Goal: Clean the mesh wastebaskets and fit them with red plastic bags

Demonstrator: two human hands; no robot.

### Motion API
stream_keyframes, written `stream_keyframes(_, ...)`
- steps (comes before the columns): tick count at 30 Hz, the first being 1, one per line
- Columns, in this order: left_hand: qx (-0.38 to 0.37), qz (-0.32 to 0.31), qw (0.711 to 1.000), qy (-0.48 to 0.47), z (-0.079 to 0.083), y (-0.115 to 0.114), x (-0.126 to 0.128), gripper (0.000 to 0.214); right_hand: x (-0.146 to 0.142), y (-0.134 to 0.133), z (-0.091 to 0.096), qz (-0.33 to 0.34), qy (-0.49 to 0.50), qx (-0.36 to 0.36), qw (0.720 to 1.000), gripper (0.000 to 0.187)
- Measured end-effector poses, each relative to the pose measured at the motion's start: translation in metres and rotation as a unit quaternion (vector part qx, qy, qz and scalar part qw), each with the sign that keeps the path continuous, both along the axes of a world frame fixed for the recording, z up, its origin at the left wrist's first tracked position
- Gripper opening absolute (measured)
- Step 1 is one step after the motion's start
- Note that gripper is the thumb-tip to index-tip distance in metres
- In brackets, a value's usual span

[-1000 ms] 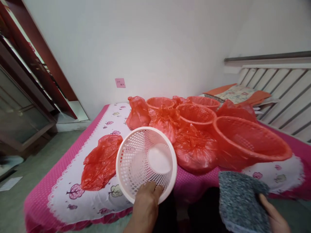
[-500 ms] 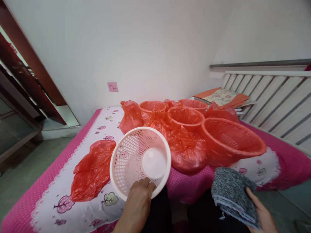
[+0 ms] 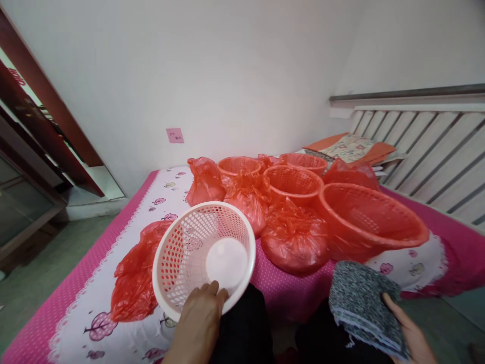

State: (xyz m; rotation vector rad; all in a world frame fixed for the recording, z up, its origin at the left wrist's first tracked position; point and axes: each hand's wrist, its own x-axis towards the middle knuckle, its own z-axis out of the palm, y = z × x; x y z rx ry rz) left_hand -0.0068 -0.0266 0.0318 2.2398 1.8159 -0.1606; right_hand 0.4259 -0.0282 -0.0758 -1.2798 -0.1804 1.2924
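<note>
My left hand (image 3: 202,316) grips the near rim of a white perforated plastic basket (image 3: 227,263), fingers over the edge. The basket is tilted with its opening towards me and holds nothing I can see. A crumpled red plastic bag (image 3: 136,283) lies on the bed to its left, partly behind it. At the lower right, my right hand (image 3: 411,328) is closed on a folded grey knitted cloth (image 3: 364,303) with pale edges. The cloth is above my dark-clad lap. Knotted, filled red bags (image 3: 295,242) sit beyond the basket.
Several red baskets, the nearest a large red basket (image 3: 371,217), stand at the middle and right of the bed (image 3: 121,338). Folded fabric (image 3: 352,149) is stacked at the back right beside a white slatted rail (image 3: 424,141). A door (image 3: 45,101) is at the left.
My left hand has moved the white basket a little to the left, so it covers more of the loose red bag. My right hand keeps the grey cloth in nearly the same place.
</note>
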Motion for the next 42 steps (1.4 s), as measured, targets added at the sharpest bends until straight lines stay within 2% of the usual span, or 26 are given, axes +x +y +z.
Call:
stream_keyframes(2,0.020,0.021,1.000,0.010,0.002,0.004,-0.007,0.044,-0.001,0.003,-0.002,-0.006,0.004,-0.031,0.999,0.045)
stream_keyframes(5,0.037,0.036,0.998,0.038,0.010,0.009,-0.012,0.043,-0.004,0.007,-0.006,0.009,0.005,-0.039,0.999,0.041)
stream_keyframes(10,0.086,0.051,0.993,0.059,0.031,0.017,-0.007,0.037,-0.013,0.010,-0.008,0.062,0.014,-0.050,0.997,0.043)
stream_keyframes(12,0.087,0.044,0.993,0.062,0.034,0.023,-0.003,0.036,-0.019,0.010,-0.005,0.083,0.027,-0.060,0.994,0.044)
stream_keyframes(14,0.067,0.031,0.994,0.075,0.029,0.031,0.000,0.040,-0.027,0.012,-0.003,0.094,0.043,-0.064,0.993,0.046)
stream_keyframes(17,0.041,0.016,0.995,0.090,0.013,0.044,0.006,0.046,-0.041,0.017,-0.001,0.122,0.037,-0.047,0.991,0.052)
stream_keyframes(20,0.043,0.002,0.995,0.095,-0.001,0.052,0.008,0.046,-0.057,0.023,0.003,0.177,-0.016,-0.004,0.984,0.057)
stream_keyframes(22,0.047,-0.001,0.994,0.097,-0.005,0.053,0.007,0.044,-0.068,0.027,0.008,0.206,-0.062,0.024,0.976,0.059)
stream_keyframes(28,0.045,0.017,0.994,0.101,-0.005,0.048,-0.002,0.036,-0.106,0.043,0.021,0.276,-0.139,0.090,0.947,0.054)
stream_keyframes(37,0.052,0.022,0.994,0.097,-0.007,0.049,0.007,0.036,-0.128,0.078,0.013,0.341,-0.167,0.149,0.913,0.050)
stream_keyframes(42,0.056,0.021,0.993,0.098,-0.007,0.049,0.009,0.036,-0.146,0.095,0.031,0.353,-0.226,0.190,0.888,0.049)
